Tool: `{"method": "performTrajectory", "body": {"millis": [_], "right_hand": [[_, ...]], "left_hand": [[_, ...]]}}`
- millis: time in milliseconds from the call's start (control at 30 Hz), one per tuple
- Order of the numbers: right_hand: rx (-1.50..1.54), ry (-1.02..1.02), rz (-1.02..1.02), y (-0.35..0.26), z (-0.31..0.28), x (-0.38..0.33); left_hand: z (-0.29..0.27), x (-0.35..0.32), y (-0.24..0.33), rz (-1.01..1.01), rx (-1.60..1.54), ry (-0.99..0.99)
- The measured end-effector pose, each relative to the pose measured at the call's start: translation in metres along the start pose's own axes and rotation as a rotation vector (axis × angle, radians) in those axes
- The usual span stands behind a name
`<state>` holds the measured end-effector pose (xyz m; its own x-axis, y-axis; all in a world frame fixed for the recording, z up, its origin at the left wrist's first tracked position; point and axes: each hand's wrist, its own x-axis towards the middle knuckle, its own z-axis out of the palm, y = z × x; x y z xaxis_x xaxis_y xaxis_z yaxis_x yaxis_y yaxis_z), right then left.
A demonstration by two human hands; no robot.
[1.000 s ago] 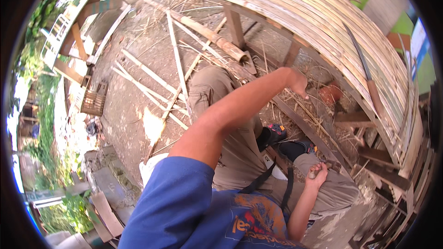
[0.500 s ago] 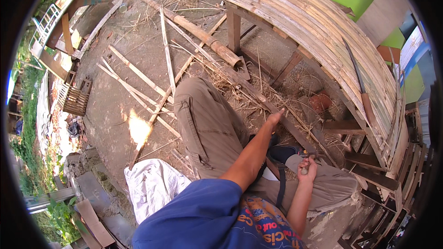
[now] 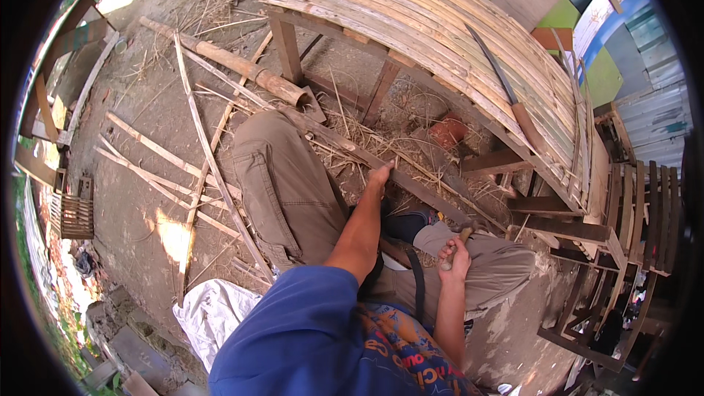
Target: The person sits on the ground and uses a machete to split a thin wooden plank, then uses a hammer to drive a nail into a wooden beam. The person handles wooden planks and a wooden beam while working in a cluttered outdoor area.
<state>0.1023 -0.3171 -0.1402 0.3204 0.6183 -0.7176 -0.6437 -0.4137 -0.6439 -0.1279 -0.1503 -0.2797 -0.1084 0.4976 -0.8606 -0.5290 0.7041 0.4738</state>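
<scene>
My left hand (image 3: 380, 174) is closed over the edge of a long brown wooden plank (image 3: 339, 142), its thumb on the upper side. The plank slants from beside my left knee to the front of my right leg. Close above my right thigh, my right hand (image 3: 456, 258) is closed around a short tan wooden handle (image 3: 466, 235) that sticks out past both sides of the fist. What the handle belongs to cannot be made out. A long knife (image 3: 494, 67) with a brown handle lies on the slatted bamboo table (image 3: 411, 11).
Thick bamboo poles (image 3: 257, 73) and split bamboo strips (image 3: 158, 150) lie on the dirt floor at left. Dry shavings (image 3: 411, 154) litter the ground under the table. A white cloth (image 3: 213, 315) lies by my left side. Wooden slatted frames (image 3: 645, 213) stand at right.
My view has swung right, so the scene sits farther left. My right hand has turned, and the wooden handle now tilts up and right. My left hand stays on the plank.
</scene>
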Motion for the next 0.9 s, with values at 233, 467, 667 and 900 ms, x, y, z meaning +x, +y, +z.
{"method": "performTrajectory", "body": {"millis": [233,467,667,900], "right_hand": [[-0.327,-0.123,-0.304,0.006,0.026,-0.019],[-0.360,-0.147,-0.248,0.005,0.040,-0.035],[-0.325,-0.187,-0.194,0.012,0.044,-0.032],[-0.375,-0.235,-0.256,0.006,0.052,-0.051]], "left_hand": [[-0.021,0.051,-0.005,0.585,0.027,0.311],[-0.049,0.018,0.086,0.541,-0.250,0.396],[-0.109,0.007,0.141,0.398,-0.304,0.591],[-0.094,-0.004,0.147,0.376,-0.489,0.437]]}}
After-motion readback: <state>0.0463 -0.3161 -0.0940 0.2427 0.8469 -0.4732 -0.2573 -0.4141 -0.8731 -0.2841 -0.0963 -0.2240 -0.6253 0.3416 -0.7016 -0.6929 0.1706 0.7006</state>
